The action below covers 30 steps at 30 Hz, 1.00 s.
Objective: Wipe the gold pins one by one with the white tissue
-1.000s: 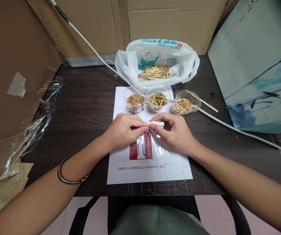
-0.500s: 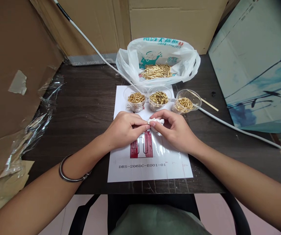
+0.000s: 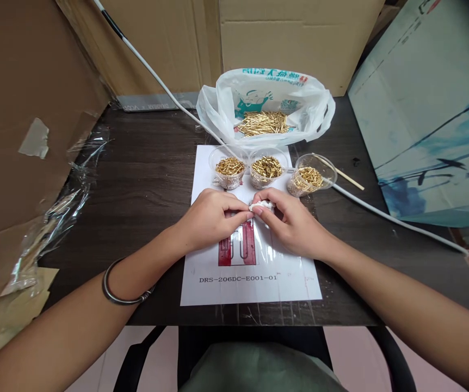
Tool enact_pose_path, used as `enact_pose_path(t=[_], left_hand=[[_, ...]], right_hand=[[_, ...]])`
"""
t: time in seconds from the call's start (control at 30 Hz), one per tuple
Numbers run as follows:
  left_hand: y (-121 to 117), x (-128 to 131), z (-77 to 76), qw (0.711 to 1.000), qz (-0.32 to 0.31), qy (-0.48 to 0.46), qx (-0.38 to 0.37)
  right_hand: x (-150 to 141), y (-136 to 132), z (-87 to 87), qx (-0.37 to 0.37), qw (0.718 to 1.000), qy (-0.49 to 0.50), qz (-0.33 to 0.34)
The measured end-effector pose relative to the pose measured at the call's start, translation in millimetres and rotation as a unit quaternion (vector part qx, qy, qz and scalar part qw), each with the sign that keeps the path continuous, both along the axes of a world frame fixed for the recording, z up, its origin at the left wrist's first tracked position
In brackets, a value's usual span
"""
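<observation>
My right hand (image 3: 290, 222) pinches a small white plastic part (image 3: 262, 205) between thumb and fingers. My left hand (image 3: 210, 216) is closed beside it, its fingertips pressed against the part's left end; what they pinch is too small to make out. Both hands rest over a white printed sheet (image 3: 251, 272) with a red diagram (image 3: 238, 250). Just beyond the hands stand three clear cups of small gold pins: left (image 3: 229, 166), middle (image 3: 267, 167) and right (image 3: 308, 176).
A white plastic bag (image 3: 267, 100) holding more gold pins lies behind the cups. A white cable (image 3: 381, 215) runs across the dark table (image 3: 144, 179). A thin wooden stick (image 3: 346, 177) lies right of the cups. Cardboard boxes stand at the left and back, crumpled clear film (image 3: 55, 218) at left.
The hands stay pressed together on the white part; my right fingers have shifted slightly around it. The view has tilted a little.
</observation>
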<state>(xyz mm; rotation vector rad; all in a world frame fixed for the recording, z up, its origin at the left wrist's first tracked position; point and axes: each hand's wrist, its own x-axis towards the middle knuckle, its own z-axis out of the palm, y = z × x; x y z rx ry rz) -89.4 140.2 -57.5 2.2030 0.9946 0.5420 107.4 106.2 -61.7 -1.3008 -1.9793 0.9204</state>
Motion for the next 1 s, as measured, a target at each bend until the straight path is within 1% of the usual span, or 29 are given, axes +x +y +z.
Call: enact_pose_path(t=[0.33,0.47,0.57,0.67,1.0], left_hand=[[3.9,-1.0,-0.6,0.999,0.017,0.011,-0.049],[5.8,-2.4,-0.1,0.998,-0.003,0.002,-0.068],[7.2,-3.1,0.5,0.997,-0.023,-0.009,-0.068],[7.5,-3.5,1.3,0.997,-0.031,-0.013,-0.064],[5.3,-2.3,6.4,0.998,-0.025,0.028,-0.057]], right_hand=[[1.6,-0.8,1.0,-0.021,1.000,0.012,0.007],[0.7,-1.2,1.3,-0.016,1.000,0.002,0.000],[-0.6,-0.9,2.1,-0.019,1.000,-0.005,-0.005],[-1.3,-0.7,2.4,-0.018,1.000,-0.007,-0.009],[-1.1,-0.8,1.4,-0.015,1.000,-0.005,-0.005]])
